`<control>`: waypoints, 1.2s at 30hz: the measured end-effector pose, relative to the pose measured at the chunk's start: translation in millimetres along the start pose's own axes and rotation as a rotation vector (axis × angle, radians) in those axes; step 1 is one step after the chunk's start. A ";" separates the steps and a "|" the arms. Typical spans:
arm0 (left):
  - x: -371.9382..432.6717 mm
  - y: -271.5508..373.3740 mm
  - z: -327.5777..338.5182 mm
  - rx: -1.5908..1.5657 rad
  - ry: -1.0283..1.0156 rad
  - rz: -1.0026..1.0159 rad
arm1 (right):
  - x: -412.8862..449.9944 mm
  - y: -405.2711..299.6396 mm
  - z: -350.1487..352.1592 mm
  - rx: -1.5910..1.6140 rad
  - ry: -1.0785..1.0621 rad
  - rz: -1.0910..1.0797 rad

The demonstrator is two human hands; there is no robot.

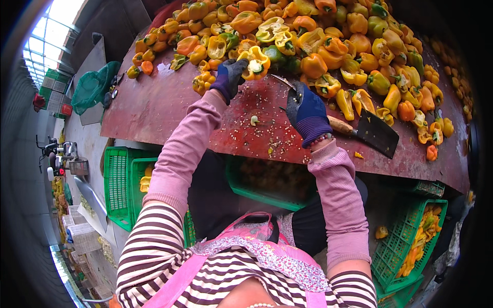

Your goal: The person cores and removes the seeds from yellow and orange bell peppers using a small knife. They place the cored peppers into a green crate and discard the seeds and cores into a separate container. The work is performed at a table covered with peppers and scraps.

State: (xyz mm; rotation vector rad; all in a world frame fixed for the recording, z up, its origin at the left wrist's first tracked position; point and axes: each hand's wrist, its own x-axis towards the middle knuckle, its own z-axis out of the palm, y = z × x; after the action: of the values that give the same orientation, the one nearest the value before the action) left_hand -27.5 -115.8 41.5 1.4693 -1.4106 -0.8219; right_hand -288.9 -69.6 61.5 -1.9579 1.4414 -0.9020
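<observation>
My left hand [231, 77], in a dark blue and grey work glove, holds a cut yellow bell pepper [254, 63] with its pale seed core facing up. To its right my right hand [306, 111], gloved alike, grips a small knife [283, 81]; its blade points up and left towards the pepper, and the handle is hidden in the fist. Just beyond both hands lies a big heap of yellow, orange and green bell peppers [314, 67], some whole and some cut. Scattered seeds and a small pale pepper piece [254, 120] lie on the red tabletop [169, 111].
A cleaver [377, 133] with a wooden handle lies right of my right hand. Below the table's near edge are green plastic crates: one [117, 188] at left, one [265, 198] between my legs, one [400, 238] of cut peppers at right. A green mesh bag [92, 88] hangs at left.
</observation>
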 end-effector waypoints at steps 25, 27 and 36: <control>-74.5 37.2 83.8 -0.504 0.380 0.259 | -23.7 -26.6 34.0 0.895 -0.506 0.634; -73.1 34.1 82.8 -0.665 0.323 0.187 | -25.4 -28.8 31.3 0.929 -0.565 0.635; -63.5 21.2 40.0 -1.489 -0.366 -0.206 | -26.0 -9.1 14.5 0.022 -0.498 -0.301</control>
State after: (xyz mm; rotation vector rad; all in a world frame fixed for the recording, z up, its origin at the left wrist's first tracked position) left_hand -80.1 -58.3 38.7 0.2733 -0.4749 -1.7701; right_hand -277.5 -41.6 54.1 -2.2149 0.8675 -0.4885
